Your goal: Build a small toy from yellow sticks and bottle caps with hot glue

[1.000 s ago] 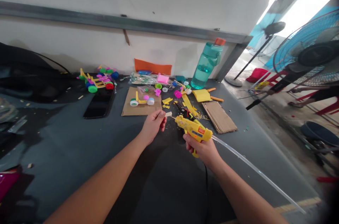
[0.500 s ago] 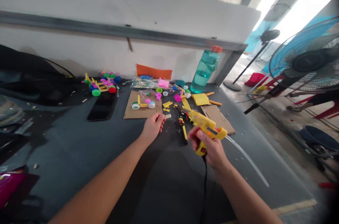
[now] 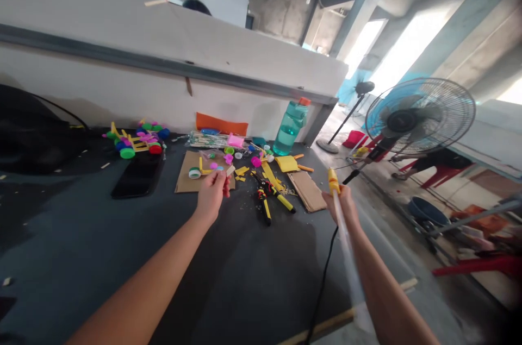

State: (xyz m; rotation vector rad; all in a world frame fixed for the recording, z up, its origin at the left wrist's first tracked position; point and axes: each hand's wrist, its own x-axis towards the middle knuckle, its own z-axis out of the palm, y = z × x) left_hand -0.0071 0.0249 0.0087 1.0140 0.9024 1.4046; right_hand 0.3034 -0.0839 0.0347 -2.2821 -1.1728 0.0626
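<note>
My left hand point(image 3: 212, 193) pinches a small pale wooden stick piece point(image 3: 230, 170) in front of a cardboard sheet point(image 3: 185, 179). A small yellow stick frame with bottle-cap wheels point(image 3: 194, 173) lies on that sheet, partly hidden behind my fingers. Off to the right, my right hand point(image 3: 345, 205) is wrapped round a yellow hot glue gun point(image 3: 333, 177), its nozzle turned away from me. A long clear glue stick point(image 3: 350, 258) juts from its back toward me, blurred. Between the hands lie pliers with black and yellow handles point(image 3: 265, 206) and yellow scraps point(image 3: 242, 170).
A phone point(image 3: 136, 176) and a colourful bottle-cap model point(image 3: 136, 141) are at left. A teal water bottle point(image 3: 286, 130) stands by the white partition point(image 3: 163, 81). More cardboard point(image 3: 308, 191) lies right of the pliers. A black cord point(image 3: 322, 285) hangs from the glue gun. Beyond the table edge stands a fan point(image 3: 402, 119).
My right hand has swung the glue gun rightward, away from the pliers, and turned it so its back faces me. My left hand still pinches the stick piece. The view has shifted right and up.
</note>
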